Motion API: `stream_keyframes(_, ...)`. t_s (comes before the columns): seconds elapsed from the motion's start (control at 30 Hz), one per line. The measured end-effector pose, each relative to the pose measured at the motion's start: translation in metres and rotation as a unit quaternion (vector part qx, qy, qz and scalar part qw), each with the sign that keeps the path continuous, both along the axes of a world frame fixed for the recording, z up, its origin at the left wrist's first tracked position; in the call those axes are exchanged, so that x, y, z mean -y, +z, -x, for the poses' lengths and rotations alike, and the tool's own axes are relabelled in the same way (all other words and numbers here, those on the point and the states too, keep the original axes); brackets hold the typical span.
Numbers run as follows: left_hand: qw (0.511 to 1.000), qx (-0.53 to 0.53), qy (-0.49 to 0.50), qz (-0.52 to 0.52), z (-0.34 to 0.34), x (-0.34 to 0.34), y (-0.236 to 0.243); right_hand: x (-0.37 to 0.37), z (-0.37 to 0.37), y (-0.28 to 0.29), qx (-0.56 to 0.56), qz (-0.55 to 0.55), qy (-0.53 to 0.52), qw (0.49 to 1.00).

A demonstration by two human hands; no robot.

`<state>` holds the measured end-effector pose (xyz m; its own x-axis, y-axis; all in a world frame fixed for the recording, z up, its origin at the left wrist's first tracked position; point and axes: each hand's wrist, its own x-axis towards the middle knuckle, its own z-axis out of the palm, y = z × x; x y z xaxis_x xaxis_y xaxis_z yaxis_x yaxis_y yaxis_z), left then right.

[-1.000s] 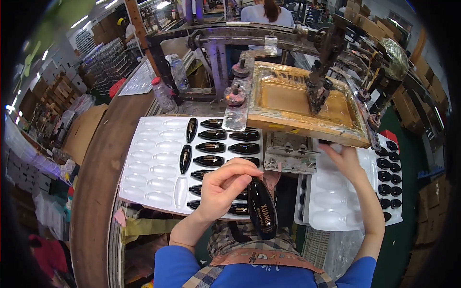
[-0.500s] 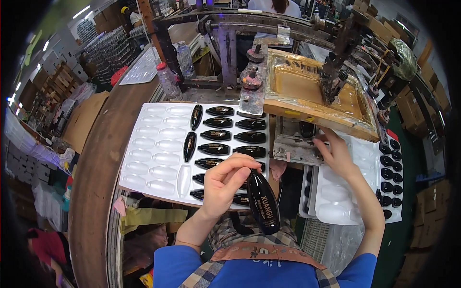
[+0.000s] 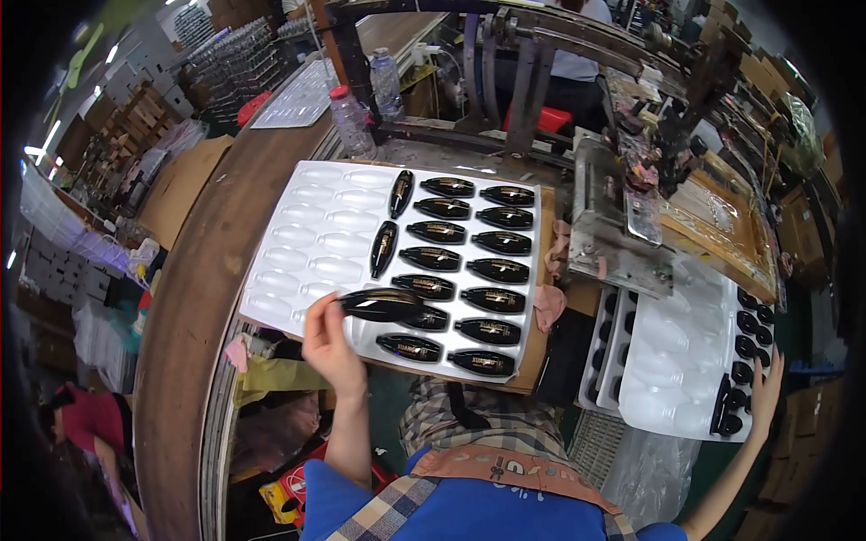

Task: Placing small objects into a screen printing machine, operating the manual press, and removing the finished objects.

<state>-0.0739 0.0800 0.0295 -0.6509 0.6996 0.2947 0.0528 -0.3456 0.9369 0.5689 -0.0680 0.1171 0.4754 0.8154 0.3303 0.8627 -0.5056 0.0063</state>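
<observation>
My left hand (image 3: 332, 352) pinches one end of a glossy black bottle (image 3: 383, 305), holding it lengthwise above the white moulded tray (image 3: 280, 236). Rows of similar black bottles with gold print (image 3: 484, 362) fill that tray's right side; two lie crosswise near its middle, and the left cavities hold none. Off to the right, my right hand (image 3: 767, 392) has its fingers stretched and apart, beside small black pieces (image 3: 745, 346) along the edge of a second white tray (image 3: 663, 361). Whether its fingertips touch one is hard to tell.
A printing machine with a metal fixture (image 3: 618, 234) and a wooden screen frame (image 3: 722, 225) stands beyond the trays. A clear jar with a red lid (image 3: 350, 122) is at the back. A curved brown belt (image 3: 185, 343) runs along the left. Pink cloth (image 3: 548, 307) lies beside the first tray.
My left hand has carried the bottle leftward over the tray and turned it sideways. My right hand has left the machine fixture for the far-right tray. The view has shifted; the screen frame appears farther right.
</observation>
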Motion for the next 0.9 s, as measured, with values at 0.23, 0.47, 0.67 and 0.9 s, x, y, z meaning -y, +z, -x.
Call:
stream_keyframes(0.23,0.968,-0.151,0.194,0.046,0.033,0.032,-0.067,0.056,-0.081,-0.036,-0.142,0.117,-0.191,0.964)
stream_keyframes(0.47,0.966,-0.119,0.224,0.042,0.020,0.011,-0.083,0.072,-0.128,-0.052,-0.184,0.066,-0.128,0.972)
stream_keyframes(0.67,0.912,-0.340,0.199,0.113,0.016,0.043,-0.102,0.091,-0.135,-0.059,-0.255,0.061,-0.132,0.956)
stream_keyframes(0.9,0.905,-0.382,0.170,0.079,0.016,0.039,-0.070,0.092,-0.120,-0.038,-0.322,-0.040,-0.108,0.940)
